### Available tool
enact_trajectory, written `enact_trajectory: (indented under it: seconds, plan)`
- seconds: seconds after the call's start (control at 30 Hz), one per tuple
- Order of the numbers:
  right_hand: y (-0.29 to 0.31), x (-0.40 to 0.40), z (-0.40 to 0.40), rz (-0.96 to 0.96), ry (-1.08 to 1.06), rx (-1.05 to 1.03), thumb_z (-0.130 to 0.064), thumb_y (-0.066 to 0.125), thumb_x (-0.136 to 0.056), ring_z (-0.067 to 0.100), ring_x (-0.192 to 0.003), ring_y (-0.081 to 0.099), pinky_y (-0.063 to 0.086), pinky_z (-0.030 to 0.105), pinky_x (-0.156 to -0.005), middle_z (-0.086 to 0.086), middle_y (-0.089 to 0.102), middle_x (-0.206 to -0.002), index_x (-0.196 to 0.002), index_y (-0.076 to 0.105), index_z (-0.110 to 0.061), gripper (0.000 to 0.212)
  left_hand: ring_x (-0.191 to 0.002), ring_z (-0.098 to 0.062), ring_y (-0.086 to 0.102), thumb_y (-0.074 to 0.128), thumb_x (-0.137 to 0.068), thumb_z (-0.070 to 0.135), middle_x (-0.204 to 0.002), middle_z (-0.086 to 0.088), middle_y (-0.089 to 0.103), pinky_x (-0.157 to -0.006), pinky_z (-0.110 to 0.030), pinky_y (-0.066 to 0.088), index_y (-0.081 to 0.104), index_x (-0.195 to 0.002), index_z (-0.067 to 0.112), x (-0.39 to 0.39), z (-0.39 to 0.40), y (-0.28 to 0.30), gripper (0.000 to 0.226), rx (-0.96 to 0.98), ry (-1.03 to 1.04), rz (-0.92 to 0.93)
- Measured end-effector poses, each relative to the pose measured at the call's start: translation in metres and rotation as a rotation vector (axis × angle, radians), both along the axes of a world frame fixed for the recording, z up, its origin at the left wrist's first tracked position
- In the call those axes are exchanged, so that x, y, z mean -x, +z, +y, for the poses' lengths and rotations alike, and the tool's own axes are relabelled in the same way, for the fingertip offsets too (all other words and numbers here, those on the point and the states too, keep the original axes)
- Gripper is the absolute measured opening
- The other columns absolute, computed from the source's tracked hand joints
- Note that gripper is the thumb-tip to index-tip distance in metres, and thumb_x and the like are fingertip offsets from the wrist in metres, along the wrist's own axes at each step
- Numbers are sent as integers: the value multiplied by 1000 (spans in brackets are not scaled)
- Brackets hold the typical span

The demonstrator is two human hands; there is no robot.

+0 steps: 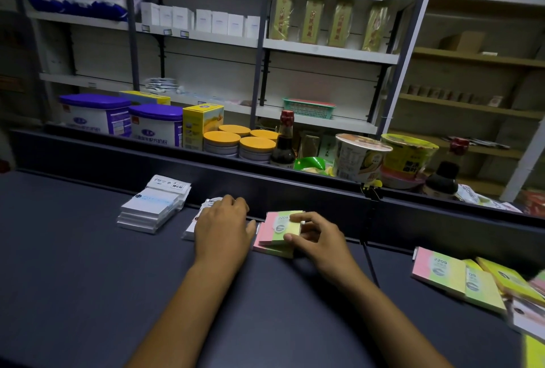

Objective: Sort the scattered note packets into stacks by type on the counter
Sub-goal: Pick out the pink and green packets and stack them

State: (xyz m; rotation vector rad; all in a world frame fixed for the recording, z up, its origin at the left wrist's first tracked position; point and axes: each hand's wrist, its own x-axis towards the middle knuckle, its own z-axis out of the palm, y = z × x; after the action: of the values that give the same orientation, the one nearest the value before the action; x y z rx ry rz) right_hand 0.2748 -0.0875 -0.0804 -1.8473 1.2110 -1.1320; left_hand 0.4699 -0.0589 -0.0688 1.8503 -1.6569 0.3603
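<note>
Pink-green packet (278, 227) in right hand (317, 235) grip, atop its stack

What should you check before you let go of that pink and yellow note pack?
1. Right hand grips the coloured packet: ok.
2. Packet sits on the matching coloured stack: ok.
3. Packet edges lined up with that stack: not ok, it lies askew.
4. Left hand rests on the middle white stack: ok.
5. White stack at far left stands apart: ok.
6. Loose packets at right sorted: not ok.
</note>
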Motion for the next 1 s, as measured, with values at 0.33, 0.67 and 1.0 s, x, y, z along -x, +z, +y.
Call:
enact_trajectory:
  seconds: [0.33,0.67,1.0]
  plan:
    - [-12,3,0,349,-58,158,-43,72,-86,7,-89,52,42,17,-75,-8,58,-91,-111,69,-30,28,-107,-17,56,55,-89,44,-112,4,60,-89,-31,43,61,-115,23,1,-1,-4,34,-1,-15,8]
    - [-10,10,0,449,-37,186,-50,65,-90,3,-93,52,47,21,-79,-7,48,-104,-120,59,-36,33,-104,-17,57,56,-89,45,-109,5,61,-84,-31,43,61,-110,24,3,-2,-7,30,4,-48,66]
    - [16,74,41,794,-135,197,-53,58,-92,11,-117,50,50,35,-93,-9,51,-126,-131,45,-32,46,-105,-17,55,53,-92,47,-112,6,59,-79,-30,41,58,-113,28,42,18,5,29,-44,-199,-51]
